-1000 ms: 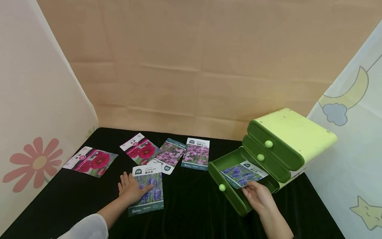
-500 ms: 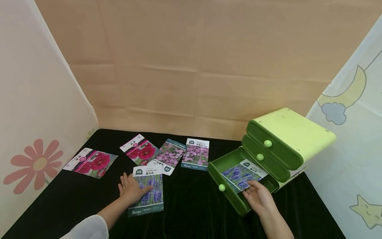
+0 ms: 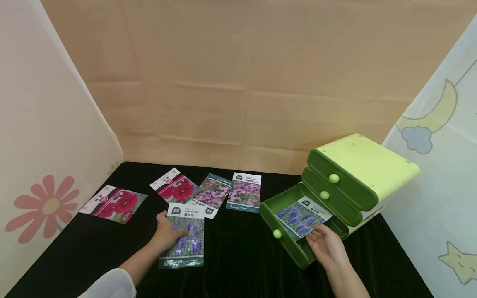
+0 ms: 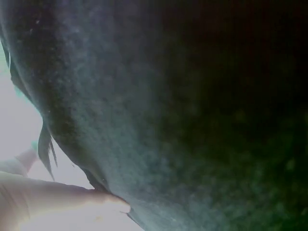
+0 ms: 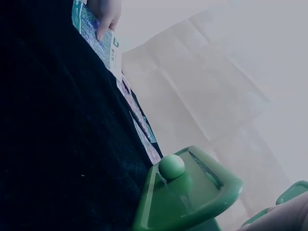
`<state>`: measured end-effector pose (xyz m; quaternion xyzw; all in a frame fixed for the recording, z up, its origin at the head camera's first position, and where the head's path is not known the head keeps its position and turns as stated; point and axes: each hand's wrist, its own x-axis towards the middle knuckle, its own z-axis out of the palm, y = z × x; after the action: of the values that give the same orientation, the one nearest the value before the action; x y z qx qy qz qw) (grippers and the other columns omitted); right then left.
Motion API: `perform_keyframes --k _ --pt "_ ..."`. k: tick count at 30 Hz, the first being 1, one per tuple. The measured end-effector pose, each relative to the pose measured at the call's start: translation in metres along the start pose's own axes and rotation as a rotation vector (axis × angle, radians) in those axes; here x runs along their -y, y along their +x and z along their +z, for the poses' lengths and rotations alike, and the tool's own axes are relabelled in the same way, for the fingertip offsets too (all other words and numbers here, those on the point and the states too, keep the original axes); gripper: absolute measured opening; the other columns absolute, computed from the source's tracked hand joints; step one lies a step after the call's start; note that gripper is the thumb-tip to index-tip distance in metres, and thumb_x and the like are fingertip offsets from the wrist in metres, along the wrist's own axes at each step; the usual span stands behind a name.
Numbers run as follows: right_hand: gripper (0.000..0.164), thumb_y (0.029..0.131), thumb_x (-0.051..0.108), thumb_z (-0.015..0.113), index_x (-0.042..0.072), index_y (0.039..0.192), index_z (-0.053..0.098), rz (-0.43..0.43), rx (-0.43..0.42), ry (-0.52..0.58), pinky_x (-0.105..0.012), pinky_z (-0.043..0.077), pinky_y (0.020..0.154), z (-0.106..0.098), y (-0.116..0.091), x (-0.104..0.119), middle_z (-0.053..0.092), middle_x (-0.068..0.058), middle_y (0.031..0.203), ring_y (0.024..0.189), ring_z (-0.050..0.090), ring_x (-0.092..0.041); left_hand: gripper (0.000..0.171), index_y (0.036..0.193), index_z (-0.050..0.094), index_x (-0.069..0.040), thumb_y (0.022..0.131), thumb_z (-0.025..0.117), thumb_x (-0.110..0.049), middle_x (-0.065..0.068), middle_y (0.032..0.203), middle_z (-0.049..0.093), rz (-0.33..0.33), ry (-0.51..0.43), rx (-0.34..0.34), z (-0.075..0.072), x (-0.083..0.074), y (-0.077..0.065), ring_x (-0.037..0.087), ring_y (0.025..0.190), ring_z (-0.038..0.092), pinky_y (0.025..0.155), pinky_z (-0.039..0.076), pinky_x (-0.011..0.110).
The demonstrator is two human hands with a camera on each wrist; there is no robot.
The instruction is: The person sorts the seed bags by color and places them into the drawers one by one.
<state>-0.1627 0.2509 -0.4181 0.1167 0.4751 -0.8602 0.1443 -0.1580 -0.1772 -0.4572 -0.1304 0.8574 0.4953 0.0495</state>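
Observation:
My left hand [image 3: 165,236] holds a lavender seed packet [image 3: 188,236] by its left edge, thumb on the printed face and fingers mostly hidden behind. That packet's lower end catches the light. At the right, my right hand [image 3: 327,248] has its fingertips at the near corner of a second lavender seed packet [image 3: 299,217], which lies slanted inside the pulled-out bottom drawer [image 3: 285,196]. The right wrist view shows the left hand [image 5: 106,17] with its thumb over the packet [image 5: 96,41]. Mostly dark cloth [image 4: 144,96] fills the left wrist view.
Two red-flower seed packets [image 3: 124,201] [image 3: 180,187] and two pink-flower ones [image 3: 215,190] [image 3: 244,191] lie on the black cloth [image 3: 231,256]. The green drawer box [image 3: 367,165] stands at the right, its upper two drawers pushed in. Printed side panels [image 3: 432,186] flank the table.
The left fingers have curled in behind the packet's edge, and its top has shifted slightly up. My right hand has drawn slightly right along the packet in the drawer.

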Motion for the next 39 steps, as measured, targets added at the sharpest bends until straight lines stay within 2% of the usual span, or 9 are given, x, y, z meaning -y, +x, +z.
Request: perform_keyframes --k 1,3,6,13,21,26,31,35,39 --pt "0.068 0.102 0.006 0.014 0.005 0.128 -0.050 -0.001 -0.004 0.002 -0.037 -0.013 0.118 0.000 -0.001 0.001 -0.047 -0.022 0.141 0.137 -0.034 -0.034 0.088 0.134 0.005 0.011 0.082 0.074 -0.007 0.042 0.128 0.034 0.008 -0.001 0.001 0.000 -0.001 -0.001 0.054 0.116 0.044 0.098 0.041 0.058" --pt "0.068 0.102 0.006 0.014 0.005 0.128 -0.049 -0.001 -0.012 0.005 -0.037 -0.013 0.118 0.000 -0.001 0.002 -0.047 -0.022 0.141 0.137 -0.034 -0.034 0.083 0.133 0.008 0.009 0.083 0.072 -0.006 0.039 0.115 0.046 0.032 0.003 -0.004 -0.001 -0.003 -0.001 0.043 0.096 0.058 0.082 0.051 0.049" --pt "0.068 0.103 0.007 0.014 0.006 0.130 -0.048 0.003 -0.027 0.000 -0.037 -0.013 0.118 -0.001 -0.002 0.003 -0.046 -0.022 0.142 0.137 -0.034 -0.034 0.078 0.132 0.015 0.009 0.083 0.073 -0.008 0.034 0.106 0.054 0.046 0.026 0.001 -0.005 -0.005 -0.001 0.030 0.080 0.063 0.068 0.053 0.040" --pt "0.069 0.103 0.009 0.015 0.008 0.130 -0.048 0.011 -0.039 -0.014 -0.037 -0.013 0.118 -0.002 -0.003 0.004 -0.047 -0.020 0.142 0.137 -0.035 -0.033 0.071 0.136 0.035 0.010 0.081 0.075 -0.011 0.025 0.108 0.060 0.072 0.055 0.040 -0.014 -0.011 0.001 0.024 0.079 0.064 0.068 0.054 0.035" --pt "0.070 0.103 0.009 0.016 0.007 0.131 -0.048 0.000 -0.044 -0.020 -0.036 -0.013 0.118 -0.004 -0.005 0.008 -0.045 -0.017 0.144 0.137 -0.035 -0.030 0.070 0.140 0.032 0.010 0.086 0.071 -0.013 0.026 0.113 0.059 0.051 -0.001 0.070 -0.015 -0.016 -0.001 0.024 0.083 0.065 0.072 0.055 0.037" --pt "0.069 0.103 0.010 0.016 0.007 0.133 -0.046 -0.010 -0.017 -0.033 -0.036 -0.012 0.119 -0.004 -0.004 0.011 -0.043 -0.017 0.146 0.139 -0.033 -0.030 0.066 0.143 0.031 0.008 0.091 0.065 -0.014 0.025 0.112 0.061 0.053 -0.083 0.087 -0.015 -0.019 0.000 0.021 0.079 0.066 0.069 0.056 0.034" --pt "0.067 0.106 0.021 0.018 0.009 0.140 -0.039 -0.036 0.017 -0.069 -0.036 -0.010 0.121 0.000 -0.006 0.014 -0.039 -0.014 0.150 0.142 -0.028 -0.029 0.051 0.140 0.036 0.007 0.099 0.053 -0.017 0.021 0.108 0.065 0.079 -0.214 0.140 -0.015 -0.025 0.000 0.018 0.077 0.068 0.069 0.058 0.032" --pt "0.069 0.107 0.028 0.021 0.009 0.144 -0.035 -0.068 0.043 -0.057 -0.034 -0.008 0.121 0.010 -0.011 0.018 -0.035 -0.010 0.154 0.145 -0.024 -0.026 0.050 0.143 0.034 0.005 0.102 0.047 -0.020 0.015 0.105 0.069 0.057 -0.351 0.203 -0.014 -0.035 -0.004 0.018 0.077 0.071 0.069 0.059 0.032" --pt "0.069 0.107 0.031 0.023 0.010 0.148 -0.028 -0.112 0.065 -0.069 -0.033 -0.003 0.122 0.024 -0.018 0.017 -0.029 -0.008 0.157 0.148 -0.019 -0.023 0.053 0.144 0.033 0.005 0.103 0.046 -0.024 0.012 0.106 0.070 0.065 -0.433 0.244 -0.008 -0.047 -0.010 0.016 0.081 0.071 0.072 0.059 0.030"
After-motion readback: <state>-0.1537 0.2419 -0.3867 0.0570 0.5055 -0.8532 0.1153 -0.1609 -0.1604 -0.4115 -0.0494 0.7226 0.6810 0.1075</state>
